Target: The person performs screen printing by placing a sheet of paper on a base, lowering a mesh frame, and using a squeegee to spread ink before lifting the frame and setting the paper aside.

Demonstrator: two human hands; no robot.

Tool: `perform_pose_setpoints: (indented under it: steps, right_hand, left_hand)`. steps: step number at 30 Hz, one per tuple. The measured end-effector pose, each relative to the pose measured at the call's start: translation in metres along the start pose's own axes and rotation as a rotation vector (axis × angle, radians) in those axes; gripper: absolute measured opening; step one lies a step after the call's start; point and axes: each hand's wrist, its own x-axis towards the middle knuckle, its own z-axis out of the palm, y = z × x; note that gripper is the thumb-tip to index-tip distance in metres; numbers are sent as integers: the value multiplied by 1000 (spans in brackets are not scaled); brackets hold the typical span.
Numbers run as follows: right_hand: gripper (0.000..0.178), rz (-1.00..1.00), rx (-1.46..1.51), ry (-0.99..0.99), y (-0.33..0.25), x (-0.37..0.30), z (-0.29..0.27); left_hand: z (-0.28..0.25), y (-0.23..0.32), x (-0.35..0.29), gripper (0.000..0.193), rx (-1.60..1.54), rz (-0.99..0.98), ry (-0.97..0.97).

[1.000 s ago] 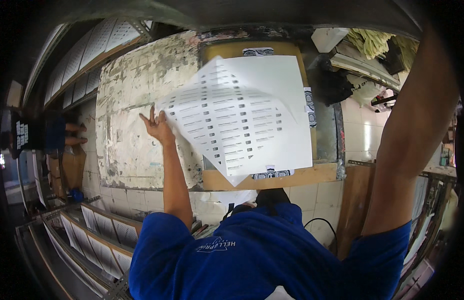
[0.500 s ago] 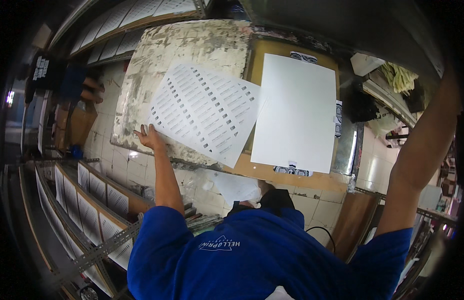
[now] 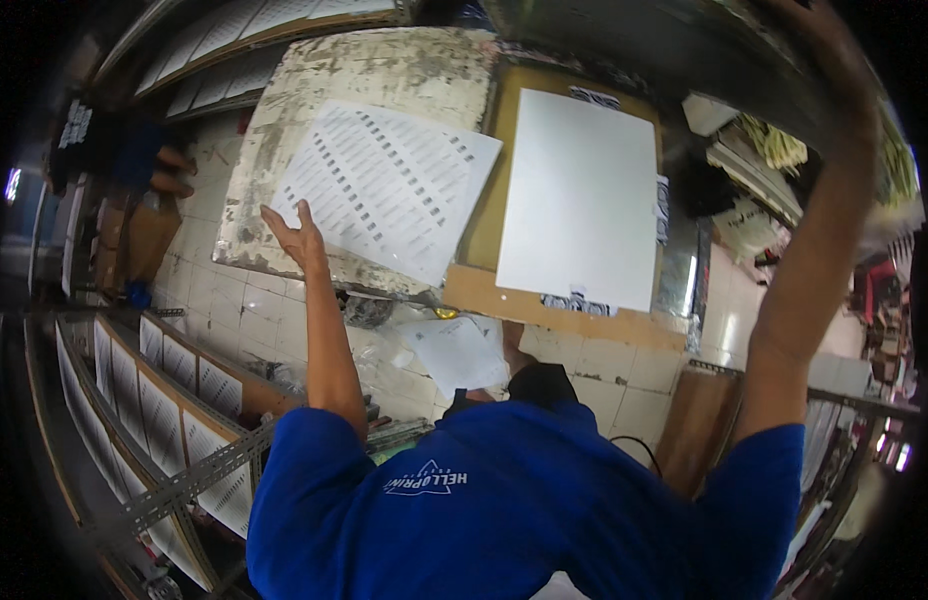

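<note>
A plain white sheet [image 3: 581, 205] is lying on a tan board [image 3: 624, 325]. Left of the plain white sheet, a printed sheet [image 3: 384, 190] is slanting over a worn, spotty table [image 3: 394, 60]. The person's left hand [image 3: 299, 240] is reaching to the printed sheet's lower left edge, on the side away from the plain white sheet. Its fingers are spreading wide and holding nothing; one cannot tell if they are touching the paper. The right hand [image 3: 822, 35] is reaching high, up and right of the plain white sheet. It is looking dark and blurry, so one cannot tell how its fingers are bending or whether they are gripping anything.
</note>
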Motion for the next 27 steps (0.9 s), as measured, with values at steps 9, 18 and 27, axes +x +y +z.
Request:
perform_pose_setpoints:
  steps: [9, 18, 27]
  right_hand:
    - [47, -130, -43, -73, 3, -137, 36]
    - [40, 246, 207, -379, -5, -284, 146]
    - [79, 255, -73, -678, 22, -360, 235]
  left_hand:
    - [-25, 233, -147, 97, -1299, 11, -680]
    - [-39, 87, -243, 84, -758, -349, -805]
    - [-15, 14, -262, 88, -293, 189, -692]
